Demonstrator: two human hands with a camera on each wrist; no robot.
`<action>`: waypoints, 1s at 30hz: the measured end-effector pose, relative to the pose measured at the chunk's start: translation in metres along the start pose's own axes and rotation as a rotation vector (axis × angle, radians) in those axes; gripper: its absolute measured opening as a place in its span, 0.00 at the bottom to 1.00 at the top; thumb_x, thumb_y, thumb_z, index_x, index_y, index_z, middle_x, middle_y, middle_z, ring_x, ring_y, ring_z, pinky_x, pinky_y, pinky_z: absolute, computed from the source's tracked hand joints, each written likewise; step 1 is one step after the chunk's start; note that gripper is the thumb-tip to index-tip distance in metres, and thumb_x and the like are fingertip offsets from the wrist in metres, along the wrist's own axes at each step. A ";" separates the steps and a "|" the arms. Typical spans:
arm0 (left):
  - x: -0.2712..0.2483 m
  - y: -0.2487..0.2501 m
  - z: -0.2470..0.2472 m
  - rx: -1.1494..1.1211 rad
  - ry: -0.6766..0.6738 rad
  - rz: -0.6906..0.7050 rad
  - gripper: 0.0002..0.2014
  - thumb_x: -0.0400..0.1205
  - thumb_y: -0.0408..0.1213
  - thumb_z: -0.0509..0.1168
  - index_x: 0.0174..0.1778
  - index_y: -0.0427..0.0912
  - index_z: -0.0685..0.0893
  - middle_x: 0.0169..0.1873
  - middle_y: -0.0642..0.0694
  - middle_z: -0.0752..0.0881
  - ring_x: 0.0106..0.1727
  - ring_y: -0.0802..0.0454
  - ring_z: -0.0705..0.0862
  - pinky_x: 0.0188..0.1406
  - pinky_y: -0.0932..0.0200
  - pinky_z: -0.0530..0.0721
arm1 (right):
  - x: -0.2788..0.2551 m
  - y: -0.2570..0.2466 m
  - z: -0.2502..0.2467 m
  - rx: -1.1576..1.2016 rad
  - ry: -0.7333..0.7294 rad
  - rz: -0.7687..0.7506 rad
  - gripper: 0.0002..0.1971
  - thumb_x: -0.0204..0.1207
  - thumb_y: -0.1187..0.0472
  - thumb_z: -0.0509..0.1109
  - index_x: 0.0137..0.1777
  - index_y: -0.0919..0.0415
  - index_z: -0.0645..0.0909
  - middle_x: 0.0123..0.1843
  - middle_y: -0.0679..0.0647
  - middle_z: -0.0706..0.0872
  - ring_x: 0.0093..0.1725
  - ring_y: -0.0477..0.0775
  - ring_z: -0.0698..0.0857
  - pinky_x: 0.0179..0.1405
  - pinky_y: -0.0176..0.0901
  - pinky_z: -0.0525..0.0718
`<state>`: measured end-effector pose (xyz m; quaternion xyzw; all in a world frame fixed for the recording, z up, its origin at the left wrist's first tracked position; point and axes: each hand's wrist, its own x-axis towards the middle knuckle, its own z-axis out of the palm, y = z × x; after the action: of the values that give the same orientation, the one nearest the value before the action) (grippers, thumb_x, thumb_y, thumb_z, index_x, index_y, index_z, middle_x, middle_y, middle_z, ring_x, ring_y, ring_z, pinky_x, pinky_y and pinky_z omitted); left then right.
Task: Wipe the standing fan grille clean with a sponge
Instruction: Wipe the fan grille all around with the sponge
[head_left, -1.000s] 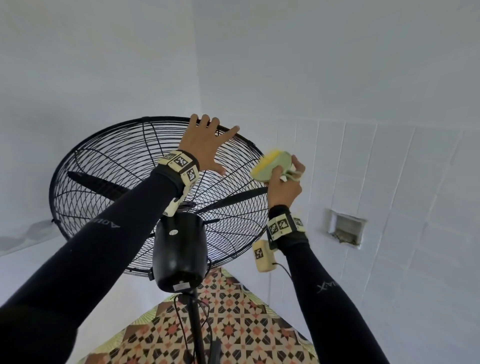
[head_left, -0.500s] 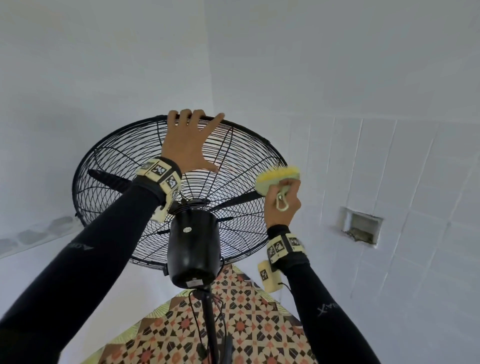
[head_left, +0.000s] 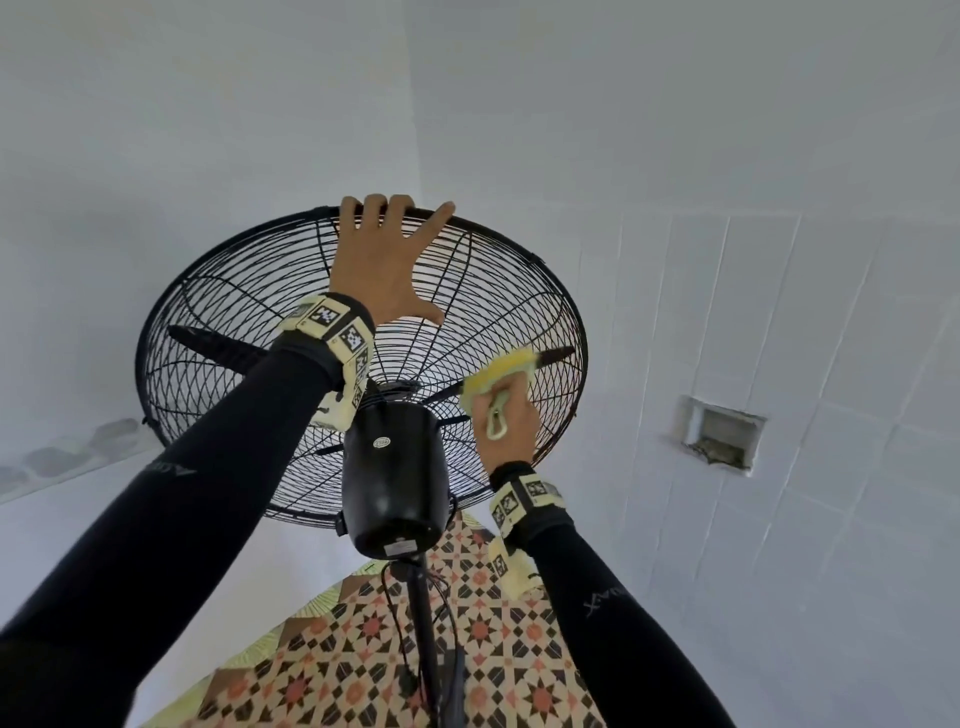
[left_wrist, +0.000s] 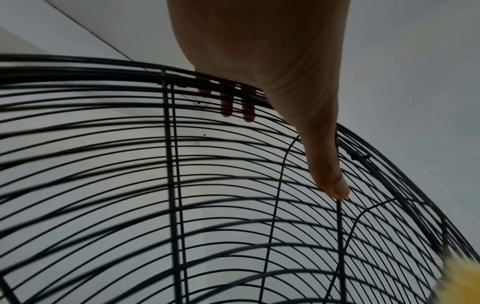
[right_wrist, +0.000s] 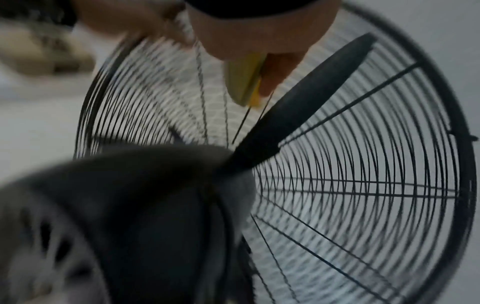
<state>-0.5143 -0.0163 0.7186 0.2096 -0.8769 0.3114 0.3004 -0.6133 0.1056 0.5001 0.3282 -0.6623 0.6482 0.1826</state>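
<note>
Here the fan grille (head_left: 223, 291) is braced at the top while a sponge (head_left: 498, 371) meets its rear wires to the right of the motor housing (head_left: 392, 478).

The left hand (head_left: 387, 265) hooks its fingers (left_wrist: 226, 107) over the grille's top rim, thumb spread flat against the wires, most likely to keep the fan head from rocking or tilting under the wiping pressure. The right hand (head_left: 506, 421) grips the yellow sponge, fingers curled round it and a pale clip-like loop (head_left: 496, 418) hanging over the back of the hand; the sponge sits on the rear guard just above a black blade (right_wrist: 298, 111) inside. Writing: the sleeves carry lettering, seen upside down and not surely readable; the housing bears a small round sticker (head_left: 382, 442) and a lower label, both too small to read.
</note>
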 end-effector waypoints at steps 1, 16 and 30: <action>-0.001 0.000 0.000 -0.004 -0.009 -0.003 0.68 0.60 0.82 0.72 0.92 0.59 0.50 0.80 0.35 0.70 0.79 0.30 0.68 0.82 0.26 0.60 | -0.005 0.004 0.005 -0.026 -0.095 -0.028 0.09 0.85 0.54 0.67 0.52 0.59 0.72 0.35 0.50 0.85 0.27 0.45 0.83 0.23 0.29 0.76; -0.004 0.003 -0.008 -0.012 -0.034 -0.001 0.68 0.60 0.82 0.73 0.91 0.60 0.48 0.82 0.37 0.68 0.81 0.30 0.66 0.84 0.25 0.57 | -0.019 0.004 -0.003 0.004 -0.650 -0.127 0.04 0.85 0.62 0.71 0.50 0.59 0.78 0.42 0.50 0.87 0.35 0.29 0.83 0.36 0.21 0.76; -0.004 0.004 -0.007 0.003 -0.014 0.005 0.68 0.59 0.82 0.73 0.91 0.59 0.49 0.80 0.36 0.69 0.79 0.30 0.68 0.82 0.25 0.60 | -0.025 0.022 -0.005 -0.010 -0.650 -0.148 0.06 0.87 0.57 0.68 0.55 0.59 0.82 0.46 0.55 0.91 0.39 0.49 0.88 0.39 0.38 0.86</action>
<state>-0.5106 -0.0081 0.7188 0.2099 -0.8790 0.3121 0.2932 -0.6109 0.1148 0.4676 0.5642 -0.6635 0.4913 0.0098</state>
